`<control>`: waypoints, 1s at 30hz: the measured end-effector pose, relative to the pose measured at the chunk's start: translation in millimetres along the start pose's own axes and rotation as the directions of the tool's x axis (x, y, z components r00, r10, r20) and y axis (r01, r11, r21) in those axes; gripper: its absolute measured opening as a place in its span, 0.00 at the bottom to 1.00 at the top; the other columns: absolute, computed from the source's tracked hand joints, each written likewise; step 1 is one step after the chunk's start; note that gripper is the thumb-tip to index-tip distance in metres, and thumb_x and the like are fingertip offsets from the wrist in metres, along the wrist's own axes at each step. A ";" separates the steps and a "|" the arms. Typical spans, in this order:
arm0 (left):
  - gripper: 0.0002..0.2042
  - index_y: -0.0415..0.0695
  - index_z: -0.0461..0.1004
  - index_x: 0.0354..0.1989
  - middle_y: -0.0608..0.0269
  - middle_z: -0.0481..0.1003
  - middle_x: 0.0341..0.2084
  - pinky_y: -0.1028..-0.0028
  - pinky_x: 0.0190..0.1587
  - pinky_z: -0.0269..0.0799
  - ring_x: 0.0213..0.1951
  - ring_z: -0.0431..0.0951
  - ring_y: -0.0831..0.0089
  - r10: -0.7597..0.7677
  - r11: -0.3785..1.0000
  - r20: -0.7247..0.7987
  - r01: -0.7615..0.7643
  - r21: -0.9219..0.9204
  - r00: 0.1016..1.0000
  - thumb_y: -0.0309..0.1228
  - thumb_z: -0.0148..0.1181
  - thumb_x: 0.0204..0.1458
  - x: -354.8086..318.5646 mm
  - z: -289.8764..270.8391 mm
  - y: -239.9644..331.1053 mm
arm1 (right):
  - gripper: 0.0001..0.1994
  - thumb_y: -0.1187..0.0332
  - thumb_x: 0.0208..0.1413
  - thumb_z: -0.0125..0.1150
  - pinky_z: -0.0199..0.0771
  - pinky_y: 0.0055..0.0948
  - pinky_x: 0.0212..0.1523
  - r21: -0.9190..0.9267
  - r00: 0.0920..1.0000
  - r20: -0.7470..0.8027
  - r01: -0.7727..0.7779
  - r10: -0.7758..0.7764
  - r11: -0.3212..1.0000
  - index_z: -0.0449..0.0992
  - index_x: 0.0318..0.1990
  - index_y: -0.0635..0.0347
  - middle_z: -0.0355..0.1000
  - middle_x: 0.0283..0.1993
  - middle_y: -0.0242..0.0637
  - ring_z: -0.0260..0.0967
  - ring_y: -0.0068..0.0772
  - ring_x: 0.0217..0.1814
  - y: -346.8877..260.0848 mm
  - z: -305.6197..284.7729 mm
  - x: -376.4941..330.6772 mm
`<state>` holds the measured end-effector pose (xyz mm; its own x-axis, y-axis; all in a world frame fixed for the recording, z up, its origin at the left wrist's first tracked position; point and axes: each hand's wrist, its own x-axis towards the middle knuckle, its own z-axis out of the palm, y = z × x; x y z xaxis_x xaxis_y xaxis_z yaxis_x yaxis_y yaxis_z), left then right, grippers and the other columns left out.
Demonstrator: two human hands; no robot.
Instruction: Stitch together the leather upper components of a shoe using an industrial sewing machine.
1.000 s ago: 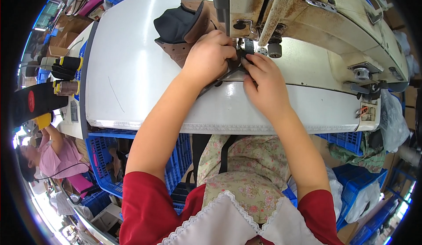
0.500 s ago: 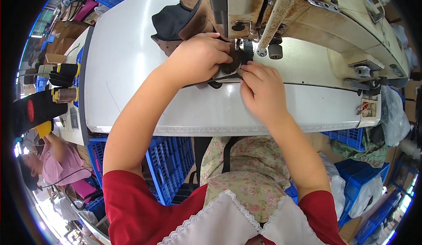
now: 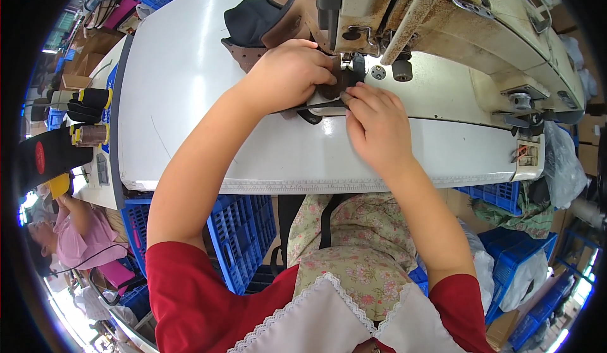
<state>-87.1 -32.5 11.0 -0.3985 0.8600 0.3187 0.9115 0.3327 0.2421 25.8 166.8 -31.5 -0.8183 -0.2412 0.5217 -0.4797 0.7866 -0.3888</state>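
A brown leather piece with small punched holes and a black padded lining lies bunched under the sewing machine's head. My left hand presses on it just left of the presser foot, fingers bent over its edge. A thin black strip runs along the near side of the piece. Its right end is between the thumb and fingers of my right hand, in front of the needle area. Both hands hide part of the leather.
The white machine table has a ruler strip on its front edge. Thread spools stand at the left. A blue crate is below the table, and another blue bin is at the lower right. A person in pink sits at far left.
The whole view has shifted slightly, with the machine head showing farther right. Both hands keep nearly the same places on the leather piece and strip.
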 end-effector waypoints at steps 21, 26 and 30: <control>0.13 0.45 0.82 0.33 0.69 0.80 0.40 0.62 0.43 0.71 0.38 0.76 0.58 -0.024 0.995 0.014 0.023 0.095 1.000 0.19 0.60 0.36 4.7 4.8 -9.7 | 0.10 0.76 0.49 0.59 0.69 0.44 0.61 0.039 0.999 -0.020 -0.044 0.045 0.998 0.79 0.41 0.64 0.76 0.49 0.41 0.72 0.44 0.58 7.0 3.2 7.7; 0.13 0.46 0.83 0.32 0.70 0.80 0.40 0.62 0.42 0.71 0.38 0.76 0.60 -0.042 0.989 0.014 0.039 0.145 0.999 0.20 0.61 0.37 4.6 7.0 -7.7 | 0.11 0.76 0.49 0.60 0.70 0.43 0.58 0.033 0.998 -0.044 -0.052 0.054 0.998 0.80 0.41 0.64 0.76 0.49 0.40 0.72 0.44 0.55 8.3 4.3 7.3; 0.15 0.47 0.84 0.34 0.69 0.80 0.39 0.62 0.42 0.71 0.39 0.76 0.59 -0.064 0.980 0.018 0.059 0.189 0.998 0.19 0.60 0.37 4.7 7.3 -6.5 | 0.12 0.76 0.50 0.60 0.70 0.43 0.54 0.018 0.996 -0.045 -0.080 0.081 0.997 0.81 0.43 0.63 0.75 0.44 0.39 0.71 0.43 0.49 7.2 3.7 9.5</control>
<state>-94.1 -27.8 4.3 -0.4540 0.8439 0.2859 0.8890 0.4503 0.0825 13.4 168.1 -32.1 -0.8392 -0.1509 0.5225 -0.4182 0.7932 -0.4426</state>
